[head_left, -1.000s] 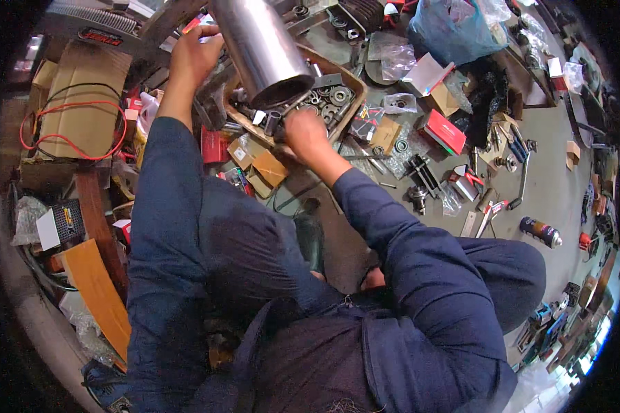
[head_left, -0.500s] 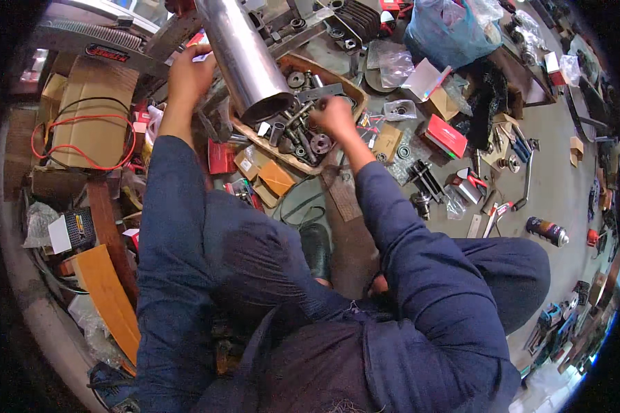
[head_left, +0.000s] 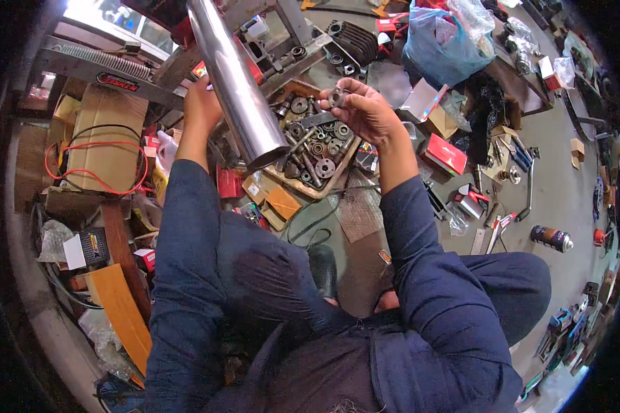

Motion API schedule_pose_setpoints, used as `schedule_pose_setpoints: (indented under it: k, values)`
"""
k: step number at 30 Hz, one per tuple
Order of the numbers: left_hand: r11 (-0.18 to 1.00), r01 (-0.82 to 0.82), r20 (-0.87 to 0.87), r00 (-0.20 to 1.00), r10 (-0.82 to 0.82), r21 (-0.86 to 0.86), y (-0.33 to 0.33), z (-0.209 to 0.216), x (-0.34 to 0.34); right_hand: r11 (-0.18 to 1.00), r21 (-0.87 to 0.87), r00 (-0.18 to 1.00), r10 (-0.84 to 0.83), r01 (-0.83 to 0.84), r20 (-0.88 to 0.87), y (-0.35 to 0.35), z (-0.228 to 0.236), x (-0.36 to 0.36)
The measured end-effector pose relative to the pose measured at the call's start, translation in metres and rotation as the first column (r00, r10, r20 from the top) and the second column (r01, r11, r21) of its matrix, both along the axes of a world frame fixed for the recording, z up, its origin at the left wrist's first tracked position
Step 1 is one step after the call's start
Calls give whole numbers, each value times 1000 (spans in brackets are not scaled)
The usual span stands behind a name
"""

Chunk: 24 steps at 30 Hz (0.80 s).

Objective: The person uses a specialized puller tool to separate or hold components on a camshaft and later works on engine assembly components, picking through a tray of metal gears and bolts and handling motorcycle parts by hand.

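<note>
My right hand [head_left: 373, 115] is raised over the far right edge of a shallow tray [head_left: 317, 193], pinching a small metal collar [head_left: 336, 97] with a hole through it. In the tray lies a heap of greasy metal parts: gears, bolts, rings and a round flange [head_left: 325, 167]. My left hand [head_left: 202, 104] is up beside a shiny steel tube [head_left: 235, 82] that slants down over the tray's left side. The fingers of that hand are mostly hidden by the tube, so their grip does not show.
Left of me are a cardboard box [head_left: 107, 141] with a red cable [head_left: 93, 146] and an orange strip [head_left: 120, 310]. At right lie a red box [head_left: 445, 154], a spray can [head_left: 551, 238] and hand tools. A blue plastic bag [head_left: 448, 38] stands farther back.
My right hand has lifted out of the tray's parts, moving up and right with the metal collar between its fingers. My left hand stays by the tube. The view has shifted slightly.
</note>
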<state>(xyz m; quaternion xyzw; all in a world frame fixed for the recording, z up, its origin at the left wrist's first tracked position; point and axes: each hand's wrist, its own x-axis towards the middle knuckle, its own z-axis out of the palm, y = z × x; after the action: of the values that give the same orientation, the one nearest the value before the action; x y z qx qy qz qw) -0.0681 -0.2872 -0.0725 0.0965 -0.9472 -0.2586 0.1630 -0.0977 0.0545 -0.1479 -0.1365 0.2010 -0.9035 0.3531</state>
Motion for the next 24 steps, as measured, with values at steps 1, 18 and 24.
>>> schedule_pose_setpoints:
  k: [1,18,24]
  values:
    - [1000,-4,-2,1000,4,-5,-1,1,3,1000,-5,1000,4,-4,-2,-1,2,0]
    - [1000,-29,-52,998,29,-10,-5,2,9,402,792,802,195,459,-564,5,-73,-27]
    - [1000,-10,-74,997,10,0,8,10,18,-127,817,725,552,562,-412,3,-98,-21]
